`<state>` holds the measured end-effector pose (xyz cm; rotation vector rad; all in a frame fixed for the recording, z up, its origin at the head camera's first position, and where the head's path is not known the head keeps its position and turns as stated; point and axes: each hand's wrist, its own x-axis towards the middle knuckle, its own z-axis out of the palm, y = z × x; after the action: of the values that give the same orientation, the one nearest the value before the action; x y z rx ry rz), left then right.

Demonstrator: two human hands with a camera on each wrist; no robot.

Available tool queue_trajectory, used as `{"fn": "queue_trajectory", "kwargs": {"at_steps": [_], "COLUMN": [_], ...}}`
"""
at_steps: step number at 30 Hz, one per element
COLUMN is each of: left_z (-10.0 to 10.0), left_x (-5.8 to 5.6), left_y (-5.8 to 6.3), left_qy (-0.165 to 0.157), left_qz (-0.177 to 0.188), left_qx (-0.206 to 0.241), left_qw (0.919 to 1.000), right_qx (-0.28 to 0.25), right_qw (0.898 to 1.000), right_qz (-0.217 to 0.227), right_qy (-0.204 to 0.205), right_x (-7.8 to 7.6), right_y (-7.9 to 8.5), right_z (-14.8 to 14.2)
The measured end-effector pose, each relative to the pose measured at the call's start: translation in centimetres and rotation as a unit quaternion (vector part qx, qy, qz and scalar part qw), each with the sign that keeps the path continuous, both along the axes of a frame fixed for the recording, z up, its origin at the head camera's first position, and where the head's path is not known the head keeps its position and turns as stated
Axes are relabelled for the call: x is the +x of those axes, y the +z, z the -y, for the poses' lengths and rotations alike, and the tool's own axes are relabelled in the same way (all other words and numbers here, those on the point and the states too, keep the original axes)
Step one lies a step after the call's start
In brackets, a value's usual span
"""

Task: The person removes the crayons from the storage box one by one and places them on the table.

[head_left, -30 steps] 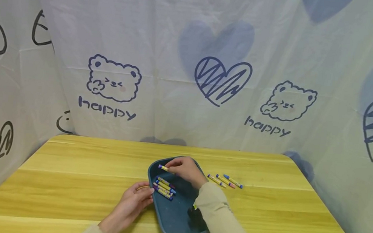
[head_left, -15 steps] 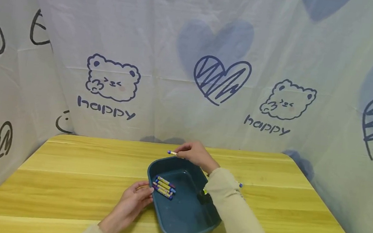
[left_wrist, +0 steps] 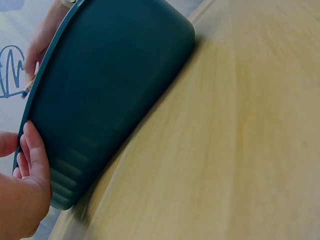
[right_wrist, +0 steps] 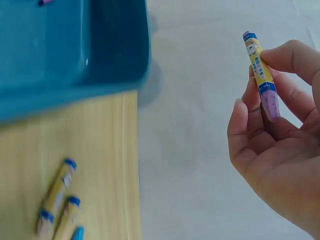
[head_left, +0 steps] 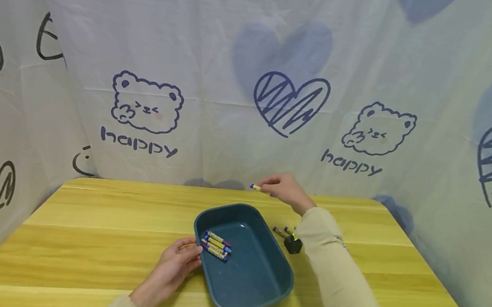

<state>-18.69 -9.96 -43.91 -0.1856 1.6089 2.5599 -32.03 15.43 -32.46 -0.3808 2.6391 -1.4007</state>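
Observation:
My right hand (head_left: 288, 193) pinches a light purple crayon (right_wrist: 261, 70) in a yellow wrapper between thumb and fingers, raised over the table's back edge. Its purple tip points toward the palm in the right wrist view. With thumb and fingers at the rim, my left hand (head_left: 173, 265) holds the left side of a dark teal plastic bin (head_left: 253, 279). From the left wrist view, those fingers (left_wrist: 37, 152) lie along the bin's outer wall. Several crayons (head_left: 217, 244) in yellow wrappers lie together inside the bin, against its left wall.
Right of the bin, a few crayons (right_wrist: 56, 190) lie on the wooden table (head_left: 98, 228), partly hidden in the head view by the right sleeve (head_left: 337, 268) and the black wrist camera (head_left: 293, 244). A white printed curtain (head_left: 212, 135) hangs behind the table.
My right hand has lifted the purple crayon out from over the bin and carried it up, back and to the right. The left hand and the bin have stayed in place.

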Motion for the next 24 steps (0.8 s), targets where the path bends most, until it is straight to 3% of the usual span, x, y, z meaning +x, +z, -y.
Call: {"fn": "queue_trajectory", "kwargs": {"at_steps": [9, 24], "left_z": [0.0, 0.1], "left_x": [0.0, -0.1], "left_y": [-0.2, -0.3], "left_qy": [-0.003, -0.001], "left_qz": [-0.001, 0.0], "left_qx": [0.003, 0.002], "left_qw": [1.0, 1.0], "right_qx": [0.014, 0.015], "right_qw": [0.999, 0.998], "right_qz": [0.013, 0.016], "right_qy": [-0.029, -0.063], "right_x": [-0.5, -0.3], "right_y": [-0.6, -3.9], "right_z": [-3.4, -8.2]}}
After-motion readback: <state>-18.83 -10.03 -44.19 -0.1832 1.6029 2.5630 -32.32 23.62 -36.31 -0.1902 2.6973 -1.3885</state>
